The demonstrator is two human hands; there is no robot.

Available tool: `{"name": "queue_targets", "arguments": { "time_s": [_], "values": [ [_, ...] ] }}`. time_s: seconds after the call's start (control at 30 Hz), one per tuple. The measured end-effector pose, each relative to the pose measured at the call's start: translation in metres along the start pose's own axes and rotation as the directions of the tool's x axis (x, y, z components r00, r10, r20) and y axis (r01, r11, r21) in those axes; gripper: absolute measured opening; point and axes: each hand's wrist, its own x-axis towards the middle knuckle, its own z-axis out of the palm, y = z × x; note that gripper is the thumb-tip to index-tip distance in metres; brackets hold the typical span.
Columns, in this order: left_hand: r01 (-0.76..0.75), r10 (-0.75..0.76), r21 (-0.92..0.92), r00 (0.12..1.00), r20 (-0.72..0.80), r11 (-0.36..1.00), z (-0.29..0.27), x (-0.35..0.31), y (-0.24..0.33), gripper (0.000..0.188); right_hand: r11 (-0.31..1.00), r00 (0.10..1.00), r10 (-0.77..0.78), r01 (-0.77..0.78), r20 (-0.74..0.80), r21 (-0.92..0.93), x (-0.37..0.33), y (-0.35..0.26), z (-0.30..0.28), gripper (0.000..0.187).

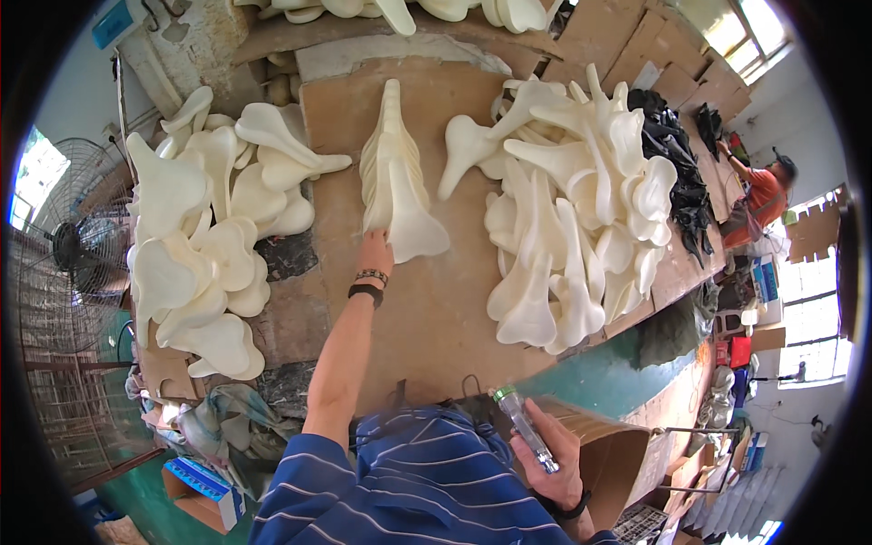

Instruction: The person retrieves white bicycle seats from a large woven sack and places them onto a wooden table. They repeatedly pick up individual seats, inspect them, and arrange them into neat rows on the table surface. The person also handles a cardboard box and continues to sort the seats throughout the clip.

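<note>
Stack of cream, saddle-shaped, foam-like pieces, upper centre: lower end touched by left hand (finger closure cannot be told). Clear green-ended cylinder, lower centre-right, clamped in fingers of right hand. Pieces best steadied lightly.

A factory workshop: saddle-shaped foam pads heaped on a cardboard-covered worktop, a large caged fan, a carton on green floor, a co-worker in orange.

Bare cardboard separates the stack from both heaps.
</note>
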Motion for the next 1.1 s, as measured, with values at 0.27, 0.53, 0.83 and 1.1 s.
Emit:
{"name": "queue_targets", "arguments": {
  "time_s": [0.27,0.53,0.83,1.1],
  "values": [
    [0.008,-0.021,0.153,0.997,0.078,0.988,-0.056,-0.009,-0.002,0.02,1.0,0.996,0.017,-0.017,0.085,-0.003,0.001,0.0,-0.002,0.064],
    [0.047,-0.051,0.041,0.994,0.092,0.998,-0.053,-0.01,-0.023,0.022,0.998,0.986,0.061,-0.055,0.152,-0.04,0.008,-0.005,-0.001,0.056],
    [0.061,-0.066,0.044,0.99,0.122,0.997,-0.055,-0.004,-0.025,0.023,0.997,0.997,-0.061,0.063,0.045,-0.046,0.025,-0.01,-0.002,0.064],
    [0.104,-0.094,-0.089,0.99,0.11,0.991,-0.047,-0.009,-0.036,0.028,0.993,0.983,-0.114,0.109,-0.146,-0.039,0.027,-0.018,-0.007,0.058]
  ]
}}
